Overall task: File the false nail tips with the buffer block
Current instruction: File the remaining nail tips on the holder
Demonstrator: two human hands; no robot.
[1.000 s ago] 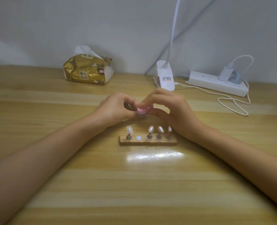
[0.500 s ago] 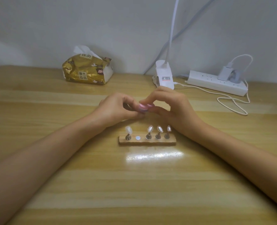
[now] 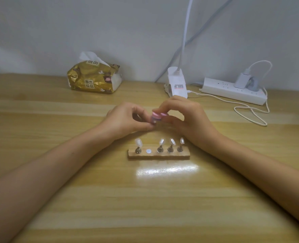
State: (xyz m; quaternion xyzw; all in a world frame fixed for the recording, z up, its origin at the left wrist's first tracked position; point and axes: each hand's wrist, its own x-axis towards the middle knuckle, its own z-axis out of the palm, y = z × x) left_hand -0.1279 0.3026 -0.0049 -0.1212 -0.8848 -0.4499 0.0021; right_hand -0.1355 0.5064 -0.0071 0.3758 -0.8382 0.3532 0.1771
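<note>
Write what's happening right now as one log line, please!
left hand and right hand pinch buffer block between them | wooden stand: four nail tips standing, one spot empty | filing contact: hidden

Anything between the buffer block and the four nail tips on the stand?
Nothing visible. The left hand and right hand pinch the buffer block just behind the wooden stand; only bare table lies between it and the nail tips.

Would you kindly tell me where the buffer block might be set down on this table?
Bare wood lies in front of the wooden stand, between the forearms, and left of the left hand, nearer than the tissue pack. It is crowded behind the right hand: lamp clip, power strip and cable.
</note>
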